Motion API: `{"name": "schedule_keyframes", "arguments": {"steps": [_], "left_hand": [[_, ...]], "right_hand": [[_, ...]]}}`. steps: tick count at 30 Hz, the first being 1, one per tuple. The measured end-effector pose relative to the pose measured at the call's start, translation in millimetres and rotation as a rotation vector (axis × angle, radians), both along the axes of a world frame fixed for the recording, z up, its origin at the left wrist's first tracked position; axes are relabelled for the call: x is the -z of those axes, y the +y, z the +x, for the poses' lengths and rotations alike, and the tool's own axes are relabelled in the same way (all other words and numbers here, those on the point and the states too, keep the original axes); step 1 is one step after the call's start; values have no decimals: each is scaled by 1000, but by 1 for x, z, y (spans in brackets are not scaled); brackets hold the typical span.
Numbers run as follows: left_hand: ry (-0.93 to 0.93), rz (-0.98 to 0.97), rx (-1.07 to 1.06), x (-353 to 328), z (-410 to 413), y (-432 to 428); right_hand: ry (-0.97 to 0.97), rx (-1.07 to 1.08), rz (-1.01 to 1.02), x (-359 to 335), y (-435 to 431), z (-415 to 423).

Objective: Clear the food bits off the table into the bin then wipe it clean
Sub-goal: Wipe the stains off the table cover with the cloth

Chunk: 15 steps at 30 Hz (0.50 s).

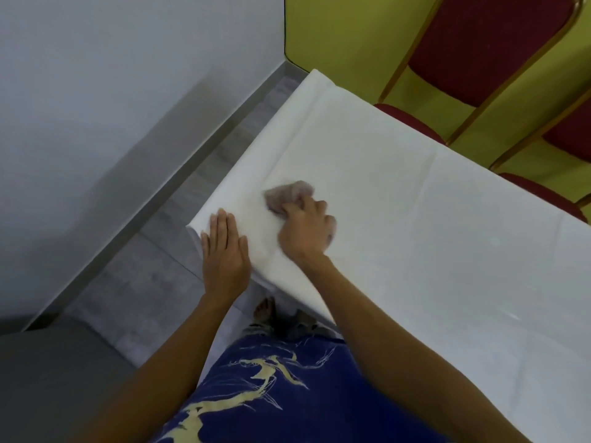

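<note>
A table under a white cloth [415, 219] runs from the middle of the view to the right edge. My right hand [307, 228] presses a crumpled pinkish-grey wiping cloth [287, 195] onto the table near its left end; the hand and cloth are blurred. My left hand [225, 247] lies flat, fingers together, on the table's near left corner, holding nothing. I see no food bits and no bin in view.
Two red padded chairs with gold frames [479, 49] stand along the table's far side against a yellow-green wall. A white wall [112, 91] and grey floor [144, 251] lie to the left. My bare foot [265, 308] shows under the table edge.
</note>
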<state>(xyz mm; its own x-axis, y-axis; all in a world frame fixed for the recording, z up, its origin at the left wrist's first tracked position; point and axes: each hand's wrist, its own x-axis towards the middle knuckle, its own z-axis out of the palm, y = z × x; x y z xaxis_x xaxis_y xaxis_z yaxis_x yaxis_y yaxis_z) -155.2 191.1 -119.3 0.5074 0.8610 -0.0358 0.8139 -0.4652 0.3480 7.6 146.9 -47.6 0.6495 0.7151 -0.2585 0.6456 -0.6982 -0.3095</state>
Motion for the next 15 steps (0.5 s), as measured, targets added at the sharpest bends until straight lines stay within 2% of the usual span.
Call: {"name": "schedule_keyframes", "arguments": {"steps": [3, 6, 12, 15], "left_hand": [[17, 39, 13, 3, -3, -1], [36, 55, 22, 2, -7, -1], [-40, -10, 50, 1, -6, 1], [-66, -20, 86, 0, -14, 6]], "right_hand": [[-4, -253, 42, 5, -2, -34], [-7, -249, 123, 11, -35, -10], [-131, 210, 115, 18, -149, 88], [-111, 526, 89, 22, -156, 98]]}}
